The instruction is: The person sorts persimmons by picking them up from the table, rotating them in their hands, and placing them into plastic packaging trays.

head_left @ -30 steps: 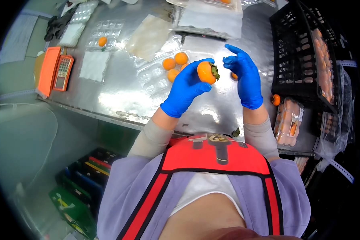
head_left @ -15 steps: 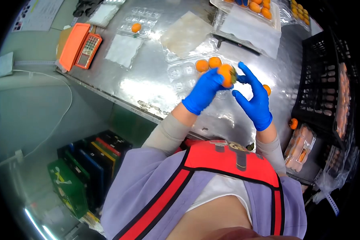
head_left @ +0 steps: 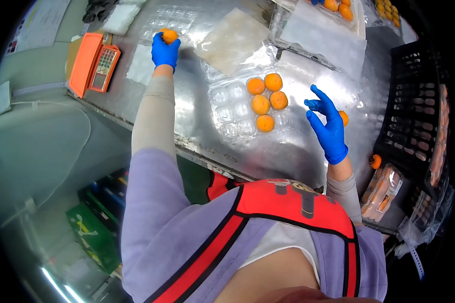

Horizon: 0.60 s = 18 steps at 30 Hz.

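My left hand (head_left: 165, 52), in a blue glove, reaches to the far left with its fingers closed around an orange persimmon (head_left: 168, 36) at a clear moulded tray (head_left: 154, 21). Whether that fruit touches the tray cannot be made out. Over the right of the steel table, my right hand (head_left: 329, 129), also gloved, is open and holds nothing. Just beyond it a persimmon (head_left: 344, 118) is partly hidden. Between the hands lies a clear compartment tray (head_left: 229, 112) with several persimmons (head_left: 261, 104) on its right side.
An orange-cased calculator (head_left: 104, 68) lies by the left table edge. Thin sheets (head_left: 234, 43) cover part of the back. A black crate (head_left: 412, 108) stands at right, near a packed tray (head_left: 383, 192) and a loose persimmon (head_left: 375, 161). More fruit (head_left: 345, 11) sits at the back.
My left arm has swung from the middle to the far left tray. The persimmon it held in the middle is no longer there. My right hand stays nearly in place, and the middle tray is uncovered.
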Tool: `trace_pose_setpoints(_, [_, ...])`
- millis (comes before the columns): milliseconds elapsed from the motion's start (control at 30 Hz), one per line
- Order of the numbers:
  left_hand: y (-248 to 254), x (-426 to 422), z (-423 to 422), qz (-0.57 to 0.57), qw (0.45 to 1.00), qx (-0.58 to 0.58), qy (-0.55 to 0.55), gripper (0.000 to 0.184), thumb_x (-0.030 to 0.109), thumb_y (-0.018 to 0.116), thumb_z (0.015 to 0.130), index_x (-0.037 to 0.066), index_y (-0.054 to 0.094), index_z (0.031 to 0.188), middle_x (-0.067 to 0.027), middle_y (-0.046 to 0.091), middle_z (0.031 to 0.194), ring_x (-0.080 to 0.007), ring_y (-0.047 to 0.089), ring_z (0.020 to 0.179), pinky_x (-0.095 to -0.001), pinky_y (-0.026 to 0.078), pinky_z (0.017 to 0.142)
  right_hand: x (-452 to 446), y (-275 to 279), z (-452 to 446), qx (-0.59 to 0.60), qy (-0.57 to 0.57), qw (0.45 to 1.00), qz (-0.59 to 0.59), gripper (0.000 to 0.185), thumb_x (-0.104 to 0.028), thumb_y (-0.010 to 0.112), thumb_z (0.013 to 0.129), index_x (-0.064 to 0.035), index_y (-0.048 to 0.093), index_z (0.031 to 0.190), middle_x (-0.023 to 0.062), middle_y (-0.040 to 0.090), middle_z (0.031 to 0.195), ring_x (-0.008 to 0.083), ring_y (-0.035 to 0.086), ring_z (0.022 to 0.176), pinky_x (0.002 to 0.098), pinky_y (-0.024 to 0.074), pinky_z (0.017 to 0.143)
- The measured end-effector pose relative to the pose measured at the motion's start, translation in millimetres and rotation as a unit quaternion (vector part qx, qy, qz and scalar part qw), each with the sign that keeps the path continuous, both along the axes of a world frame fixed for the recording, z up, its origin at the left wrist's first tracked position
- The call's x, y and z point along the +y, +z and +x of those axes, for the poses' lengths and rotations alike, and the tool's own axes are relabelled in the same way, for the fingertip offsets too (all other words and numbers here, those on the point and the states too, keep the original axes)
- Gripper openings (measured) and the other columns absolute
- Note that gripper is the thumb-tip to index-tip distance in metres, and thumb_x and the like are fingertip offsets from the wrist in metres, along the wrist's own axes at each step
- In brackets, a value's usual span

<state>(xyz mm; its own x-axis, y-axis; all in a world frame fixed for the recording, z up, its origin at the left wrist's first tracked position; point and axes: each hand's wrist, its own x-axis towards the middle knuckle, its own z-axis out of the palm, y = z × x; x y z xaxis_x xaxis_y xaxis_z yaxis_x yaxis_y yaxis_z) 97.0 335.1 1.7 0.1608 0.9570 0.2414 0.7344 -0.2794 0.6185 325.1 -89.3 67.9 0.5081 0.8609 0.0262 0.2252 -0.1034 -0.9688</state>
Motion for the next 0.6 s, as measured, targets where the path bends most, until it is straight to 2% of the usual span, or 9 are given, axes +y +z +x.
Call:
trace_pose_setpoints(133, [8.5, 2.6, 11.9, -0.028, 0.999, 0.028, -0.008, 0.068, 0.031, 0.079, 0.065, 0.007, 0.052, 0.121, -0.0151, 0.061, 0.109, -0.0235, 0.062, 0.095, -0.035, 0.049, 0.082, 2.7, -5.8, 7.2, 0.006, -0.004, 1.0, -0.016, 0.053, 0.0, 0.06, 0.083, -0.0029, 0.046, 0.133, 0.0068, 0.06, 0.116, 0.0141, 0.06, 0.1, 0.0293, 0.0445, 0.092])
trace_pose_setpoints(167, [13.4, -1.5, 16.8, -0.045, 0.998, -0.027, -0.033, 0.063, 0.027, 0.078, 0.067, 0.006, 0.052, 0.121, -0.0118, 0.062, 0.106, -0.0208, 0.061, 0.095, -0.0319, 0.049, 0.081, 3.4, -6.9, 8.1, 0.007, -0.007, 1.0, -0.015, 0.052, 0.0, 0.06, 0.083, -0.003, 0.046, 0.133, 0.0069, 0.06, 0.116, 0.0144, 0.06, 0.1, 0.0295, 0.0445, 0.092])
trace_pose_setpoints(233, [30.4, -20.8, 29.2, -0.048, 0.992, -0.09, -0.079, 0.06, 0.021, 0.078, 0.068, 0.004, 0.052, 0.12, -0.0121, 0.062, 0.107, -0.02, 0.062, 0.095, -0.0311, 0.049, 0.082, 4.0, -10.3, 8.7, 0.01, -0.013, 1.0, -0.017, 0.052, 0.0, 0.06, 0.083, -0.003, 0.046, 0.133, 0.007, 0.06, 0.117, 0.0147, 0.06, 0.101, 0.0298, 0.0445, 0.092])
trace_pose_setpoints(267, [40.3, -34.7, 36.0, -0.047, 0.979, -0.155, -0.122, 0.058, 0.015, 0.078, 0.07, 0.002, 0.052, 0.12, -0.0124, 0.061, 0.108, -0.0192, 0.062, 0.094, -0.0303, 0.05, 0.082, 4.4, -12.5, 8.8, 0.032, -0.005, 0.999, -0.01, 0.051, 0.0, 0.059, 0.083, -0.0028, 0.047, 0.132, 0.0071, 0.06, 0.117, 0.0152, 0.06, 0.101, 0.0303, 0.0445, 0.093])
trace_pose_setpoints(333, [63.8, -78.2, 44.4, -0.137, 0.916, -0.307, -0.22, 0.053, 0.007, 0.074, 0.074, 0.0, 0.05, 0.121, -0.0119, 0.06, 0.108, -0.018, 0.06, 0.098, -0.0286, 0.05, 0.085, 5.5, -11.5, 8.0, 0.051, -0.002, 0.999, -0.007, 0.05, 0.001, 0.059, 0.083, -0.0025, 0.047, 0.131, 0.0072, 0.06, 0.118, 0.0156, 0.06, 0.101, 0.0308, 0.0445, 0.093])
trace_pose_setpoints(400, [83.8, -125.1, 48.6, -0.194, 0.868, -0.372, -0.267, 0.053, 0.004, 0.073, 0.075, -0.001, 0.049, 0.122, -0.0134, 0.058, 0.114, -0.019, 0.058, 0.104, -0.0292, 0.048, 0.089, 11.8, -2.1, 3.5, 0.08, 0.005, 0.997, 0.009, 0.047, 0.002, 0.058, 0.083, -0.0016, 0.048, 0.129, 0.0072, 0.059, 0.119, 0.0161, 0.059, 0.102, 0.0315, 0.0445, 0.094])
trace_pose_setpoints(467, [99.8, -161.1, 48.4, -0.201, 0.865, -0.333, -0.317, 0.056, 0.005, 0.074, 0.074, 0.0, 0.049, 0.123, -0.0141, 0.056, 0.122, -0.0199, 0.057, 0.107, -0.0314, 0.047, 0.092, 19.1, 10.5, -0.2, 0.089, 0.01, 0.996, 0.013, 0.047, 0.003, 0.058, 0.083, -0.0012, 0.049, 0.128, 0.0076, 0.059, 0.12, 0.016, 0.058, 0.105, 0.0315, 0.0443, 0.094])
trace_pose_setpoints(533, [98.0, -187.6, 50.5, -0.205, 0.839, -0.362, -0.35, 0.058, 0.006, 0.075, 0.072, 0.0, 0.049, 0.123, -0.0144, 0.054, 0.128, -0.0206, 0.056, 0.109, -0.0334, 0.045, 0.096, 26.6, 24.4, -3.9, 0.106, 0.034, 0.993, 0.05, 0.047, 0.003, 0.058, 0.082, -0.0013, 0.049, 0.128, 0.0085, 0.057, 0.123, 0.0163, 0.058, 0.107, 0.0318, 0.0438, 0.095])
trace_pose_setpoints(600, [105.4, -211.2, 54.7, -0.282, 0.795, -0.413, -0.344, 0.057, 0.008, 0.075, 0.072, -0.001, 0.05, 0.122, -0.0151, 0.053, 0.128, -0.0221, 0.054, 0.114, -0.0344, 0.043, 0.098, 33.8, 39.3, -9.8, 0.099, 0.038, 0.992, 0.073, 0.049, 0.003, 0.059, 0.081, -0.001, 0.049, 0.129, 0.0093, 0.056, 0.126, 0.0173, 0.058, 0.107, 0.0326, 0.0429, 0.096])
